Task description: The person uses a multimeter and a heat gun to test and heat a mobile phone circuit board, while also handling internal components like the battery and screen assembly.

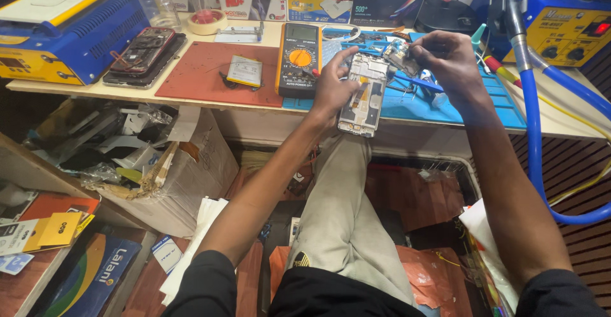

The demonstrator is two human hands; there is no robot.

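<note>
White phone frame: upper centre of the frame, over the blue mat
Left hand: closed around the frame's left edge
Right hand: fingers pinched on a small part at the frame's top
Multimeter: just left

phones: 2, one opened frame and one stripped | multimeter: 1 | mats: 2, red plus blue | blue machines: 2 | tape roll: 1 | battery: 1
</note>
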